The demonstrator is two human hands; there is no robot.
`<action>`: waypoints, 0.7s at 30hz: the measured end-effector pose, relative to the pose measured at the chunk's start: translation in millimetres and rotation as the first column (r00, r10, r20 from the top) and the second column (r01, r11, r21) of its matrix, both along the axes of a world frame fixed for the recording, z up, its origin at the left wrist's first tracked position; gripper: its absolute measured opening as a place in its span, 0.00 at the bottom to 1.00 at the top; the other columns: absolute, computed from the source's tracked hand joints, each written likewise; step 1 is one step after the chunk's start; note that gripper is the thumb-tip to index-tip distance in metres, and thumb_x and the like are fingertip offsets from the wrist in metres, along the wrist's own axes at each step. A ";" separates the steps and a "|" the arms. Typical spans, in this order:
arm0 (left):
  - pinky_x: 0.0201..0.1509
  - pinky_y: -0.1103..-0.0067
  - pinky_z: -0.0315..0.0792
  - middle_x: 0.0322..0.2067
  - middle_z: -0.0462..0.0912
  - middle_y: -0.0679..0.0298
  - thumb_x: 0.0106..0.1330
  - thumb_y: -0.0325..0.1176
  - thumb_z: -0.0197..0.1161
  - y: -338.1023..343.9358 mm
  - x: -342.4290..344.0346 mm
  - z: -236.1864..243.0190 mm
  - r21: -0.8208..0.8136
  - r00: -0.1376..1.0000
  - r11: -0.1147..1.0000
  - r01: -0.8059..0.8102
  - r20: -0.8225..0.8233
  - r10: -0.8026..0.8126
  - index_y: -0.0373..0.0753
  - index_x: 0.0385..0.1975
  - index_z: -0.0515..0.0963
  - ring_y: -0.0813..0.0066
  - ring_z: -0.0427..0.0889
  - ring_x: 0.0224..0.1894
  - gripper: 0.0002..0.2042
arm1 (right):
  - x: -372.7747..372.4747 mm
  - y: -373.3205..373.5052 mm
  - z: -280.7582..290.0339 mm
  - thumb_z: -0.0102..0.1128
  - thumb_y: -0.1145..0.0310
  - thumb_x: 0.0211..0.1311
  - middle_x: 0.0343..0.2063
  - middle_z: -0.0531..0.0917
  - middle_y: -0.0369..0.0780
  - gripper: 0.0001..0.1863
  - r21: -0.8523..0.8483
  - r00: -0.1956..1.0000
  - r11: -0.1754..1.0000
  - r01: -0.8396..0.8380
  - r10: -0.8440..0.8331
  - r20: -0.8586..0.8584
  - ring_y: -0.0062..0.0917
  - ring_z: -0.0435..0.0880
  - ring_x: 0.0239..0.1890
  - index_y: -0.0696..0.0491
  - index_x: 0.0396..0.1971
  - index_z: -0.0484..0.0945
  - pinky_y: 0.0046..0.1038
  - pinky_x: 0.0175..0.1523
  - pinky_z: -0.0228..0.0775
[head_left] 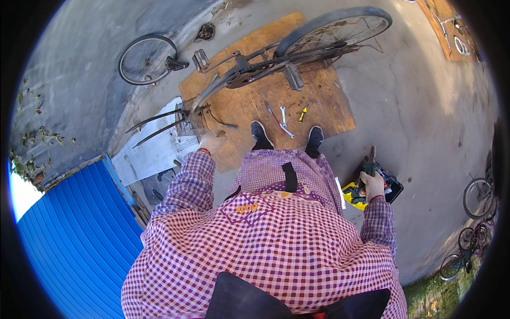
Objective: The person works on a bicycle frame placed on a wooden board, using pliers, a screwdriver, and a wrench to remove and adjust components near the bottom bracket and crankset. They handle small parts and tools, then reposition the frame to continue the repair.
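Note:
My left hand (pixel 212 141), pale and motion-blurred, is near the bicycle frame's front end (pixel 198 106) and its bare fork (pixel 156 122); its fingers are unclear. My right hand (pixel 372 185) is closed on something at the open tool case (pixel 392 189), which holds yellow and dark green items. The bicycle frame (pixel 249 74) lies on a plywood sheet (pixel 329 103), with its rear wheel (pixel 333 20) attached. Between the frame and my shoes, two wrenches (pixel 283 116), a red-handled tool (pixel 275 119) and a yellow-handled screwdriver (pixel 303 113) lie on the plywood.
A loose wheel (pixel 127 69) and saddle (pixel 205 32) lie at upper left beside a grey wall (pixel 69 90). Left are a white board (pixel 159 149) and blue corrugated metal (pixel 74 228). Another board (pixel 435 21) with parts is at upper right; bicycles (pixel 473 199) stand at right.

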State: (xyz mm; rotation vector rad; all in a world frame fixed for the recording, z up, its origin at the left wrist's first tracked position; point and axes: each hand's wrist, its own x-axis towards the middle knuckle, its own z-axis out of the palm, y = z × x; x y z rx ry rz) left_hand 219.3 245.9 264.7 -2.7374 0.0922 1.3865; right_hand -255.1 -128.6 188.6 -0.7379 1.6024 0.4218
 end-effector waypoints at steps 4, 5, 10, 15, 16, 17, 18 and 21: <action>0.65 0.73 0.77 0.58 0.85 0.50 0.67 0.39 0.63 -26.4 2.5 12.0 -0.058 1.000 0.998 -0.018 0.009 0.019 0.32 0.61 0.80 0.59 0.85 0.59 0.25 | -4.5 -2.9 6.3 0.65 0.71 0.67 0.29 0.83 0.38 0.12 0.021 1.000 1.000 -0.008 0.008 -0.016 0.23 0.81 0.22 0.60 0.47 0.81 0.25 0.21 0.67; 0.66 0.72 0.76 0.58 0.86 0.52 0.68 0.41 0.63 -40.6 -0.9 13.9 -0.028 0.999 0.999 -0.033 -0.003 0.033 0.35 0.60 0.80 0.58 0.84 0.60 0.24 | -8.9 -7.7 5.9 0.65 0.71 0.66 0.29 0.83 0.38 0.13 0.018 1.000 1.000 -0.014 0.014 0.000 0.23 0.82 0.22 0.61 0.47 0.81 0.26 0.21 0.68; 0.63 0.71 0.77 0.55 0.87 0.51 0.67 0.40 0.60 -132.4 -29.9 -2.7 -0.093 1.000 0.995 -0.022 0.018 0.024 0.35 0.58 0.82 0.56 0.87 0.56 0.22 | -37.1 -54.5 -7.7 0.66 0.70 0.65 0.28 0.83 0.39 0.14 0.030 0.999 0.999 -0.019 0.020 -0.039 0.24 0.82 0.21 0.61 0.47 0.80 0.26 0.21 0.69; 0.59 0.68 0.78 0.48 0.89 0.52 0.66 0.41 0.61 -161.5 -62.3 -33.2 -0.014 0.982 0.999 0.042 0.183 -0.038 0.42 0.50 0.88 0.55 0.88 0.53 0.17 | -57.0 -97.7 -37.8 0.66 0.67 0.66 0.24 0.83 0.39 0.12 0.058 0.996 0.995 -0.082 0.081 0.025 0.19 0.76 0.17 0.61 0.42 0.80 0.24 0.21 0.65; 0.59 0.67 0.78 0.48 0.90 0.52 0.66 0.41 0.62 -160.9 -71.2 -40.0 0.033 0.979 0.999 0.038 0.201 -0.044 0.41 0.49 0.88 0.55 0.88 0.53 0.17 | -62.4 -105.1 -46.3 0.66 0.67 0.66 0.24 0.83 0.39 0.13 0.081 0.995 0.995 -0.065 0.058 0.084 0.19 0.75 0.16 0.61 0.41 0.81 0.24 0.22 0.65; 0.58 0.67 0.79 0.47 0.90 0.52 0.66 0.41 0.62 -160.6 -81.0 -46.4 0.100 0.973 0.994 0.035 0.225 -0.057 0.40 0.48 0.88 0.55 0.88 0.52 0.17 | -68.8 -114.0 -55.6 0.67 0.66 0.66 0.23 0.82 0.38 0.13 0.057 0.992 0.992 -0.108 0.104 0.076 0.19 0.75 0.17 0.61 0.41 0.81 0.24 0.22 0.66; 0.57 0.67 0.79 0.46 0.90 0.52 0.65 0.42 0.63 -162.6 -91.3 -53.6 0.092 0.976 0.996 0.002 0.216 -0.022 0.40 0.48 0.88 0.55 0.88 0.51 0.17 | -76.2 -125.5 -65.5 0.67 0.65 0.66 0.23 0.82 0.38 0.13 0.054 0.984 0.987 -0.153 0.147 0.101 0.19 0.76 0.17 0.60 0.41 0.81 0.24 0.22 0.66; 0.56 0.66 0.79 0.45 0.90 0.51 0.65 0.43 0.64 -179.8 -122.1 -61.9 0.108 0.967 0.993 -0.048 0.254 0.019 0.41 0.47 0.89 0.56 0.89 0.50 0.17 | -95.0 -165.0 -86.9 0.66 0.64 0.67 0.22 0.83 0.37 0.13 0.041 0.978 0.985 -0.168 0.161 0.136 0.20 0.78 0.18 0.60 0.40 0.80 0.25 0.22 0.67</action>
